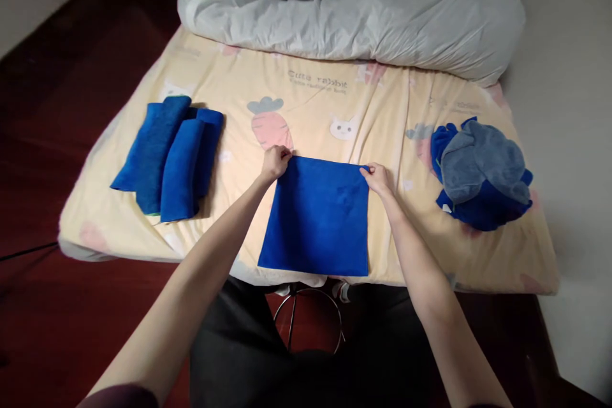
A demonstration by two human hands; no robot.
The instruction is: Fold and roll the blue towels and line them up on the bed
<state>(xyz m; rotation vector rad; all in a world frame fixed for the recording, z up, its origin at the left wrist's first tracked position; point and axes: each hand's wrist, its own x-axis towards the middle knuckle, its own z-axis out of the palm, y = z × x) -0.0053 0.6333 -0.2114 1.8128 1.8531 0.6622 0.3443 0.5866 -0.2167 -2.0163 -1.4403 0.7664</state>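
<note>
A square blue cloth (320, 217) lies spread flat near the front edge of the bed. My left hand (276, 162) pinches its far left corner, and my right hand (376, 177) pinches the far right corner. To the left, several rolled blue cloths (180, 169) lie side by side and partly on one another. At the right sits a crumpled heap of blue and grey cloths (482, 169), with a small white tag showing at its lower left.
The bed (229, 204) has a pale yellow sheet printed with carrots and rabbits. A rumpled grey quilt (344, 29) with a yellow part lies across its back. A wall (568, 108) runs along the right side. Under the front edge is a round metal frame (313, 293).
</note>
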